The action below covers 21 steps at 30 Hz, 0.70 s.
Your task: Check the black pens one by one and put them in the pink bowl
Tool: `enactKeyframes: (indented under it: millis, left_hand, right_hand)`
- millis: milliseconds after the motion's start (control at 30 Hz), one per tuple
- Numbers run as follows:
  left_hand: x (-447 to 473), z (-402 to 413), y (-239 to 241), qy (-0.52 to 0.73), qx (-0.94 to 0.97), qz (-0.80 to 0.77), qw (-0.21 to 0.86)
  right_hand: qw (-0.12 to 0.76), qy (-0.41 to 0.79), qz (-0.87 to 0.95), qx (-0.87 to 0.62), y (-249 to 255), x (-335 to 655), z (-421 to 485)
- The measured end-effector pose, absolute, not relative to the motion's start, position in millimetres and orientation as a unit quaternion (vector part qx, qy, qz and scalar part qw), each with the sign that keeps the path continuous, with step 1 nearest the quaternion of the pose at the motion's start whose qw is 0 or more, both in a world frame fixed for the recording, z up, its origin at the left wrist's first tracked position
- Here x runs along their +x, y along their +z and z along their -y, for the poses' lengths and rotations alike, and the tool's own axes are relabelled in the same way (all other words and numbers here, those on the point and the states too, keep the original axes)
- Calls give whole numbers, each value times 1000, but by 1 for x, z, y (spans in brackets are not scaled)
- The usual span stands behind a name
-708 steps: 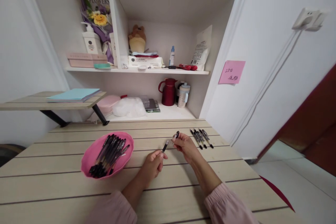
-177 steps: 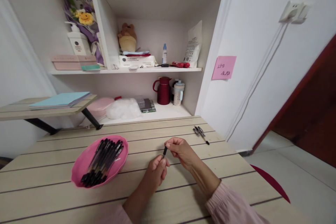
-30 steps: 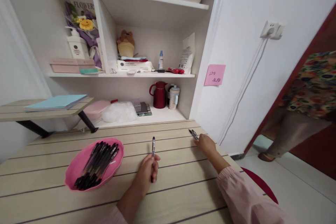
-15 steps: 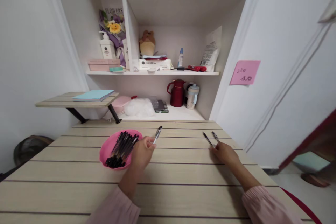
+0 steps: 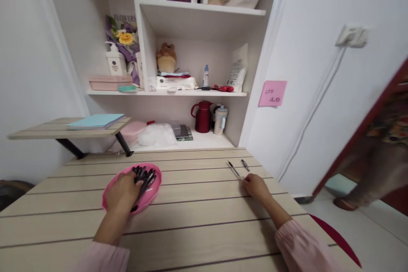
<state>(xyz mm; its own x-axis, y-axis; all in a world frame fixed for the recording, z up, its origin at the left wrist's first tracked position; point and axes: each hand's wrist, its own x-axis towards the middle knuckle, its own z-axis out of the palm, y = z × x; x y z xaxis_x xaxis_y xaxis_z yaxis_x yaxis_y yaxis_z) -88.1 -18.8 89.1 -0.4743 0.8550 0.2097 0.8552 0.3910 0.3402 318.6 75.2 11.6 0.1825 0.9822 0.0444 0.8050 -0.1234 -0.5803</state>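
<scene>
My left hand (image 5: 123, 191) reaches into the pink bowl (image 5: 155, 195), fingers curled down over the pile of black-capped pens (image 5: 146, 177). Its fingertips are hidden, so what it grips there does not show. A small white piece (image 5: 149, 190) lies by the pens inside the bowl. On the right side of the table, my right hand (image 5: 256, 187) is closed on the near end of a slim pen (image 5: 234, 169), whose dark tip points away to the left. Just beyond the fingers lies a short dark-and-clear piece like a pen cap (image 5: 245, 165), apart from the hand.
A small raised stand (image 5: 41, 129) with blue paper (image 5: 95, 121) is at the left of the slatted table (image 5: 191, 216). Behind are white shelves (image 5: 204, 7) with a red jug (image 5: 203, 117) and a cup (image 5: 220, 120). A person (image 5: 379, 170) stands at far right.
My left hand has moved left into the bowl; the pen it held is no longer visible in its fingers. My right hand still grips its pen. The view has turned to the right.
</scene>
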Motion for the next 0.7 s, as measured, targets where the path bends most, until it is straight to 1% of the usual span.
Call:
enactKeyframes:
  millis: [33,67,100,167,233,267,300,367,433,467,533,600,700]
  left_hand:
    - [-80,17,89,-247,-527,813,-5]
    - [-67,15,87,-306,-541,783,-33]
    - [-50,12,83,-368,-555,740,-92]
    - [-8,9,70,-468,-525,638,-313]
    - [36,7,52,-500,-427,549,-516]
    - [56,7,43,-505,-382,509,-583]
    - [71,7,35,-516,-350,478,-619]
    - [89,8,23,-540,-319,432,-648]
    - [91,9,18,-558,-294,418,-655]
    - [88,9,17,-561,-282,414,-659]
    - [80,10,18,-564,-265,402,-671]
    - [72,10,20,-570,-262,396,-670]
    - [68,9,17,-573,-277,414,-651]
  right_hand:
    - [261,199,614,-718,14,314,-72]
    - [273,223,615,-706,16,307,-67]
    - [283,251,617,-690,17,298,-61]
    - [300,303,621,-657,17,275,-46]
    - [316,357,629,-614,13,248,-28]
    - [348,426,623,-556,10,236,-20]
    - [366,475,617,-510,7,227,-14]
    - [368,524,623,-449,2,219,-9]
    - [344,496,651,-461,2,230,-16]
    - [334,451,663,-495,4,242,-24]
    - [337,257,641,-640,12,276,-47]
    - [344,185,594,-704,20,311,-72]
    - [334,137,551,-753,22,345,-101]
